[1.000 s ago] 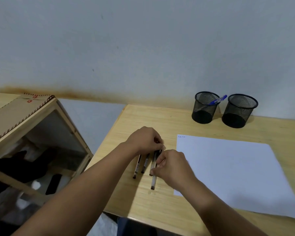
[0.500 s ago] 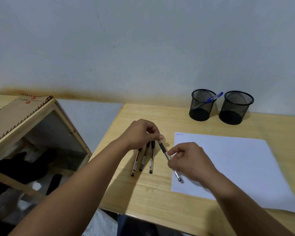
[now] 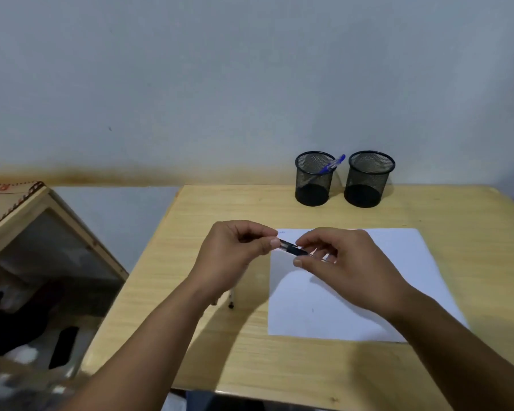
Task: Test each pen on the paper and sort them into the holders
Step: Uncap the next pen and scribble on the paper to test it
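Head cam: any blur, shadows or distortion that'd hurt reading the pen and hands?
Head view: soft overall; the pen between the left hand and right hand is smeared, so its cap and tip are hard to read. Soft shadows of the hands fall on the paper and table. No glare. Wide-angle bowing at the table's edges.

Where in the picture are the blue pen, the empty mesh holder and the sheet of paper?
blue pen (image 3: 333,164), head view, on its upper barrel above the rim.
empty mesh holder (image 3: 367,185), head view, on its front wall.
sheet of paper (image 3: 398,262), head view, on its bare right part.
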A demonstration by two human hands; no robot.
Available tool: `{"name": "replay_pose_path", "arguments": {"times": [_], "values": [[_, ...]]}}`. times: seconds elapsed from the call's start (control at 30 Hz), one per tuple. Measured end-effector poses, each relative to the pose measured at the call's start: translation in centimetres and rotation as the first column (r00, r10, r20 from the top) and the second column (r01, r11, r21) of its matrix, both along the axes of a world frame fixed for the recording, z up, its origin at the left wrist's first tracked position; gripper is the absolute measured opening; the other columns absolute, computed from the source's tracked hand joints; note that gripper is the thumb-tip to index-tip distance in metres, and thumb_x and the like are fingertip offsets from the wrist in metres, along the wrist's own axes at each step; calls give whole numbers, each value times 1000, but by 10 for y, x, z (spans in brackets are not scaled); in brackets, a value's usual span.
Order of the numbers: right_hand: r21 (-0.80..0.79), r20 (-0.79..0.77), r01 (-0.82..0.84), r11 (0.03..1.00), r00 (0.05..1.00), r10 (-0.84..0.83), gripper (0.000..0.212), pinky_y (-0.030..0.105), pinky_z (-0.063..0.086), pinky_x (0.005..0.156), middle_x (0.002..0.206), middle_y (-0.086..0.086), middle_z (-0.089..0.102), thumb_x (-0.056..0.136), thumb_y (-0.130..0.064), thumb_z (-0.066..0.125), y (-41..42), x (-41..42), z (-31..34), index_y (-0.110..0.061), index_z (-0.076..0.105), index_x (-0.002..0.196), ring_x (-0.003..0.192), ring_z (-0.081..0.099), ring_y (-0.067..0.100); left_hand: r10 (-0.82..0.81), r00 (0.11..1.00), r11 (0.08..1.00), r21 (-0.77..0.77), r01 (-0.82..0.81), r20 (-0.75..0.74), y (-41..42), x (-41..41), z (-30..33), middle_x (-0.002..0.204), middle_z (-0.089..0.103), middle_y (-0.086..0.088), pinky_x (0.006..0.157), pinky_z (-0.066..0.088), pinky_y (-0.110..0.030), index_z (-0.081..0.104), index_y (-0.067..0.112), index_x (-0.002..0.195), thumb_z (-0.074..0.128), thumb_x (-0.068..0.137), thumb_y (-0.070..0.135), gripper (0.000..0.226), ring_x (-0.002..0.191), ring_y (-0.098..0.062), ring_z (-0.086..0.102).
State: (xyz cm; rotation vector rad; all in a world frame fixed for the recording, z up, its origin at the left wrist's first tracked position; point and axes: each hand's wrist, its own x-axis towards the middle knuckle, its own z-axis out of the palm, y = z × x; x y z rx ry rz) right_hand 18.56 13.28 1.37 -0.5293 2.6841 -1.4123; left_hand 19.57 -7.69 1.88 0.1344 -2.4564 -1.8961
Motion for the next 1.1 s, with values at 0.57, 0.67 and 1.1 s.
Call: {"name": "replay_pose_path", "arguments": {"times": [0.57, 0.67, 1.1], "values": [[-99, 161, 61, 993, 986, -45, 3, 30, 54, 66, 77, -15, 73, 86, -30, 74, 1, -7, -10, -31, 77, 85, 60, 63, 0, -159, 981, 960, -251, 127, -112, 22, 1, -16, 84, 76, 13, 72, 48, -11, 78, 22, 89, 75, 87, 13, 10, 82, 1, 69], [-32, 52, 94, 995, 994, -93, 6, 28, 55, 66, 76, -19, 72, 88, -35, 71, -3, -4, -15, -32, 76, 87, 68, 65, -2, -128, 985, 971, -216, 100, -119, 22, -2, -19, 85, 77, 12, 73, 49, -11, 78, 19, 92, 73, 88, 14, 8, 83, 0, 70], [-203, 181, 190, 961, 971, -154, 16, 36, 57, 75, 75, -7, 77, 83, -23, 78, 7, -2, -27, -29, 80, 98, 71, 71, 17, 5, 996, 987, -157, -20, -94, 0, -17, -24, 73, 74, 16, 64, 48, -16, 79, 25, 93, 78, 85, 18, 11, 70, -2, 66]]}}
